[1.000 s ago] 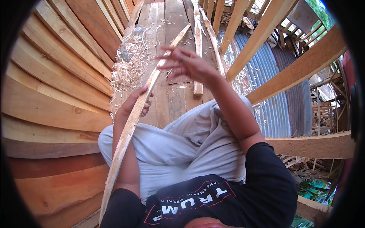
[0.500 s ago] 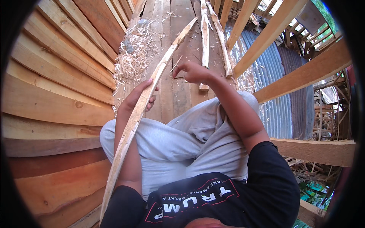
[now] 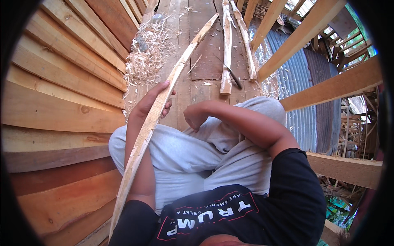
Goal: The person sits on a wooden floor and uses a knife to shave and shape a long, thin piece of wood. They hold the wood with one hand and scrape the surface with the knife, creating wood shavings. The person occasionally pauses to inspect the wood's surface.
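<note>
My left hand is closed round a long, pale, rough-hewn strip of wood. The strip slants from beside my left upper arm to a tapered far end over the floor. Above my lap, my right hand hangs bent at the wrist, apart from the strip. Its fingers point down and are mostly hidden behind the hand, so their grip does not show. Beyond the right forearm, a knife with a dark handle lies across a roughly shaved pole.
Curly wood shavings are heaped at the far left of the plank floor. A second pole lies at the right. Stacked boards form the left side; wooden rails and corrugated metal sheets are at the right.
My right hand has drawn back from over the floor toward my lap, with its wrist bending down. The knife has come into sight. My left hand keeps its hold on the strip.
</note>
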{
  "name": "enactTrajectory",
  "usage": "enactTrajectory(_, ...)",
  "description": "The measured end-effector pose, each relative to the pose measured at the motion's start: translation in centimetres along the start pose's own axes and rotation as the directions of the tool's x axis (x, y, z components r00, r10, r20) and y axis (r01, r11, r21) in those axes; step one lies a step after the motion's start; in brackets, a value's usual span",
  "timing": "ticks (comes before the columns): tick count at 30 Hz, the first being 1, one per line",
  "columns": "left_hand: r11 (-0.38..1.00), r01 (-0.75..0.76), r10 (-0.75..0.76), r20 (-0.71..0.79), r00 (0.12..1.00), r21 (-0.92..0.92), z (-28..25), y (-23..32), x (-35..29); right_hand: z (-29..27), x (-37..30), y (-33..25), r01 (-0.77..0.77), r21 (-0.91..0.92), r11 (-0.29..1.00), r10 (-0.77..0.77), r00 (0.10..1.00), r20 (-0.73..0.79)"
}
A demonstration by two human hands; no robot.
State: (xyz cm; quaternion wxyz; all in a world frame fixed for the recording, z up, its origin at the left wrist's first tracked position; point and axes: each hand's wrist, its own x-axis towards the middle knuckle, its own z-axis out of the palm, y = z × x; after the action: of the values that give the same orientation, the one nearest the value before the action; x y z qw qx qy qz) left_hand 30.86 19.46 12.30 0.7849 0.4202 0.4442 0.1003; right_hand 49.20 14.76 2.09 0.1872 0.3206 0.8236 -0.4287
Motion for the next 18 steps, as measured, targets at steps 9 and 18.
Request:
enactTrajectory(9, 1.000, 0.004, -0.004, 0.003, 1.000, 0.012, -0.1, 0.3, -0.1, -0.2, 1.3, 0.6, 0.041, 0.081, 0.996, -0.026, 0.983, -0.184)
enactTrajectory(18, 1.000, 0.019, -0.018, -0.025, 1.000, 0.016, 0.2, 0.7, -0.5, 0.5, 3.2, 0.3, 0.083, 0.149, 0.985, -0.077, 0.996, -0.049)
